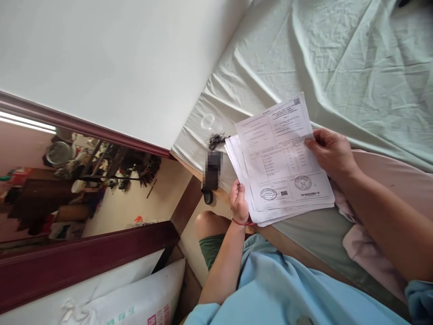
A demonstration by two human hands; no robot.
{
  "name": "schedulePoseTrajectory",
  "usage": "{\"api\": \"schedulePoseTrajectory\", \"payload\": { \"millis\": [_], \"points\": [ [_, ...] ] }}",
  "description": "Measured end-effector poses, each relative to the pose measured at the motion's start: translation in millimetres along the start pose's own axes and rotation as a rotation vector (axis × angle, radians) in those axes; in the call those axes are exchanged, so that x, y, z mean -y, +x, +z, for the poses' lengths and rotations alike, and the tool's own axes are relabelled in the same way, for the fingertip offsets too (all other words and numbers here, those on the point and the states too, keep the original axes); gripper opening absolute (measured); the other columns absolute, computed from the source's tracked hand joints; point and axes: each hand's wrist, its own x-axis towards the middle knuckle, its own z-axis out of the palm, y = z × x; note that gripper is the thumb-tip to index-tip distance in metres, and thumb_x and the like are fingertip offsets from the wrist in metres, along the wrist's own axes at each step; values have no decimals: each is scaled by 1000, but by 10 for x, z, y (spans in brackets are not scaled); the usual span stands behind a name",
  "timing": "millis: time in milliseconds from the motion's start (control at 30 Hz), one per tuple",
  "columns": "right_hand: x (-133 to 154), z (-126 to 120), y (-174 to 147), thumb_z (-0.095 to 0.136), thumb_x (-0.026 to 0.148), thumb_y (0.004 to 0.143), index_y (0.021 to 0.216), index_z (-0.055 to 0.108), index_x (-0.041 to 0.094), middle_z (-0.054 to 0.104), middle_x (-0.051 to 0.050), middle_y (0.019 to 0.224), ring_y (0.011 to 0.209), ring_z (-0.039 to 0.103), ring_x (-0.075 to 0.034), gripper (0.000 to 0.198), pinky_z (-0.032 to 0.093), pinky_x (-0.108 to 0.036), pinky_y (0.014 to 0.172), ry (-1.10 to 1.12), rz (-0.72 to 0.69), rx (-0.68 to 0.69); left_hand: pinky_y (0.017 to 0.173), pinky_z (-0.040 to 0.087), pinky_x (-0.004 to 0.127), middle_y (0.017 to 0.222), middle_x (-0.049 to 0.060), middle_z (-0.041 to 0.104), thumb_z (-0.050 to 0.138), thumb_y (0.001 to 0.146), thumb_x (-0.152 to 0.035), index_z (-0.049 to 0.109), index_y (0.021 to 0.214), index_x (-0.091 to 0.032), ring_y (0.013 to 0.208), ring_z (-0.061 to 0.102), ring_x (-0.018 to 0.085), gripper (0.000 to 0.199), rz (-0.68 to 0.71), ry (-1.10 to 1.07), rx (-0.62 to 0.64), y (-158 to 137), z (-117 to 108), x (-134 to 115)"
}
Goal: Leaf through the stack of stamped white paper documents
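A small stack of printed paper sheets (284, 158) is held up over the bed's edge, its top page bearing round and oval ink stamps, a table of text and a barcode. My left hand (238, 201), with a red cord at the wrist, grips the stack's lower left edge. At the right edge, my right hand (330, 151) pinches the paper between thumb and fingers. More sheets fan out a little at the left and bottom of the top page. What the lower sheets say is mostly hidden.
A green bedsheet (338, 58) covers the bed. Beside the papers lie keys (215, 141), a clear plastic container (212, 121) and a dark, partly blurred object (211, 171). Pink cloth (389, 180) lies at right. A maroon-framed doorway (101, 239) and a white sack (135, 293) are at left.
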Motion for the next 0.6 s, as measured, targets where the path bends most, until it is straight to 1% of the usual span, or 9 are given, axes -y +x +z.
{"api": "schedulePoseTrajectory", "payload": {
  "millis": [167,300,467,600],
  "points": [
    [10,17,-13,75,38,87,89,74,27,74,-3,83,71,62,-19,12,51,-35,63,44,-1,25,98,59,38,112,10,82,69,91,-73,77,112,-19,106,75,26,58,9,11,3,-4,-3,15],
    [13,27,-23,74,38,87,89,73,27,74,-2,83,72,63,-19,11,52,-35,62,41,19,36,92,59,35,101,8,80,68,92,-74,75,104,-19,99,73,25,57,33,60,2,-9,-10,23],
    [29,35,-46,75,39,89,88,73,28,73,-2,84,70,63,-19,11,52,-36,63,48,46,57,86,57,32,90,5,77,65,97,-70,71,97,-21,90,71,22,50,66,130,94,-30,-6,-21],
    [49,27,-53,76,40,88,87,74,29,73,-3,83,71,63,-21,12,52,-37,63,21,79,85,87,56,32,90,5,77,65,97,-70,70,97,-21,91,71,23,49,59,171,101,-28,-7,-30]
  ]
}}
